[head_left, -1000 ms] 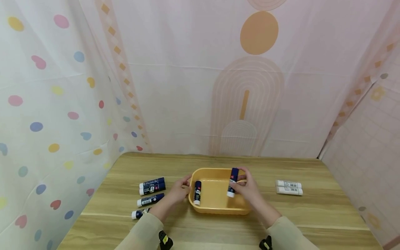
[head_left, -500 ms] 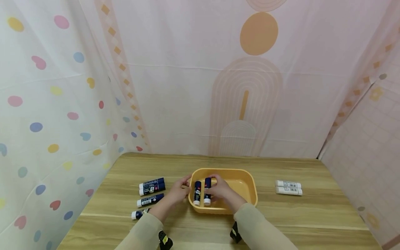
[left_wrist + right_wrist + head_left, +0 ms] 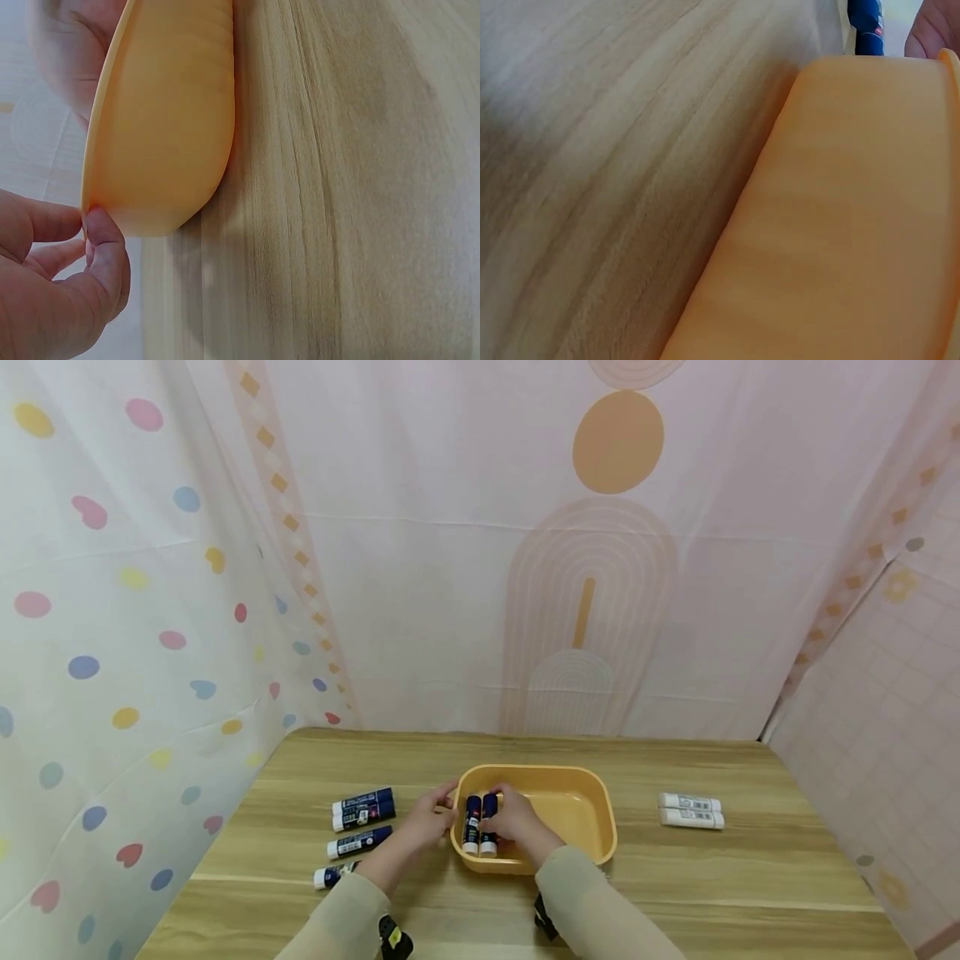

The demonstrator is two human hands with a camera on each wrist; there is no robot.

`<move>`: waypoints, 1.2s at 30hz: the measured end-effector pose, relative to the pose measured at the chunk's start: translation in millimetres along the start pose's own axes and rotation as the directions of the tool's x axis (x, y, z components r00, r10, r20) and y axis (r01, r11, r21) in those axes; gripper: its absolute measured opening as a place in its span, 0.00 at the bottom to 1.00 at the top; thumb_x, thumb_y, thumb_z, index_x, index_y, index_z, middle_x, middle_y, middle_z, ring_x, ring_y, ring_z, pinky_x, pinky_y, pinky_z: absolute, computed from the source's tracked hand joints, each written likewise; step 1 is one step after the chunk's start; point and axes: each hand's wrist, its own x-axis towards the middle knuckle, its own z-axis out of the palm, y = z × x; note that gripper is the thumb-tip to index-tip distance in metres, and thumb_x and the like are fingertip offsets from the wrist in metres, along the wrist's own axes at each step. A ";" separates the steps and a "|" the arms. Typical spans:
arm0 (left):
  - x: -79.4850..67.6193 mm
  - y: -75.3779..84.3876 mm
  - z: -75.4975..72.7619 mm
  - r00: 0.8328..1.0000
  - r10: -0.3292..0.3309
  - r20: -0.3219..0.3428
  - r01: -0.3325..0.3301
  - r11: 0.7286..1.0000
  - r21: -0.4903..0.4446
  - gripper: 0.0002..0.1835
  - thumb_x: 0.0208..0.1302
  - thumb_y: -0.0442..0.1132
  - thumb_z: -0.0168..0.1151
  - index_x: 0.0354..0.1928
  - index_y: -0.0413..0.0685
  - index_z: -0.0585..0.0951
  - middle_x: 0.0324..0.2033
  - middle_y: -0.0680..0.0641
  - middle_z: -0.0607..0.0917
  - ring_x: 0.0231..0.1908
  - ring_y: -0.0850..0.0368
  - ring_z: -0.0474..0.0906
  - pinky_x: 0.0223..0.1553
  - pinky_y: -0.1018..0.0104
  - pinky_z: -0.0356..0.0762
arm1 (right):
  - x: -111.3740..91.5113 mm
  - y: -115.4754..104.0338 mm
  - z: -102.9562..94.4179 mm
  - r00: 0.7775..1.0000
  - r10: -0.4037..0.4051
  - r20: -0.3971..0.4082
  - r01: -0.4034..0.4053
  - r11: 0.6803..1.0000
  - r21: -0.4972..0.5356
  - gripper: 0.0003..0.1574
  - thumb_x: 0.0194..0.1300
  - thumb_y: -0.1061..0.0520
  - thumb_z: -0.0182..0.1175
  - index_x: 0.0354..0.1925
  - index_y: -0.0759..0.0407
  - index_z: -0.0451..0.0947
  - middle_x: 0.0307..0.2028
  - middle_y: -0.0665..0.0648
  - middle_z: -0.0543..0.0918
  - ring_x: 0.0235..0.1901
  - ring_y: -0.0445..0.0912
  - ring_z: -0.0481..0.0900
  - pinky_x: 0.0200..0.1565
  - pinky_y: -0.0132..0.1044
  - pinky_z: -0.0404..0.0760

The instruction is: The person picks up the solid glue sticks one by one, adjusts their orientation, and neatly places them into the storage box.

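My left hand (image 3: 429,818) pinches the left rim of a yellow-orange plastic basin (image 3: 570,860); the left wrist view shows its thumb and fingers (image 3: 105,240) on either side of the edge. Inside the basin, my right hand (image 3: 519,820) holds a dark blue glue stick (image 3: 490,806) with a white end, laid lengthwise. Right beside it, along the left wall, lies a second blue glue stick (image 3: 472,825). My right hand covers part of the held stick. In the right wrist view the basin's outer wall (image 3: 840,210) hides that hand's work.
Left of the basin, several blue glue sticks (image 3: 360,842) lie on the wooden table (image 3: 750,877), one partly behind my left forearm. Two white glue sticks (image 3: 692,818) lie side by side at the right. A patterned curtain (image 3: 435,610) hangs behind the table.
My right hand has carried the blue glue stick from over the basin's right part leftward and down, beside the other stick. The left hand has stayed at the rim.
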 end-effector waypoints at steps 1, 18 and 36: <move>0.6 0.0 0.2 1.000 -0.009 -0.003 0.009 1.000 -0.002 0.29 0.65 0.25 0.49 0.68 0.41 0.63 0.39 0.42 0.70 0.32 0.54 0.72 0.27 0.67 0.75 | 0.1 -0.1 0.5 1.000 0.001 -0.001 -0.001 1.000 -0.007 0.34 0.50 0.64 0.70 0.55 0.60 0.68 0.53 0.68 0.75 0.43 0.54 0.75 0.42 0.46 0.80; 2.8 -5.1 2.8 0.998 -0.018 -0.056 0.021 0.999 0.036 0.28 0.66 0.26 0.50 0.68 0.37 0.62 0.41 0.41 0.72 0.33 0.54 0.73 0.30 0.64 0.78 | -8.9 2.3 -25.9 0.992 -0.124 0.012 0.123 0.991 0.043 0.38 0.55 0.66 0.64 0.63 0.63 0.65 0.40 0.64 0.74 0.23 0.46 0.74 0.24 0.34 0.78; -49.4 -27.4 -55.4 0.959 0.277 -0.058 -0.185 0.769 0.611 0.26 0.65 0.39 0.60 0.65 0.53 0.70 0.50 0.47 0.77 0.47 0.54 0.76 0.51 0.55 0.76 | -42.9 73.3 -117.5 0.763 -0.565 -0.314 0.431 0.807 -0.404 0.33 0.53 0.67 0.66 0.58 0.66 0.71 0.56 0.71 0.71 0.55 0.67 0.69 0.54 0.61 0.71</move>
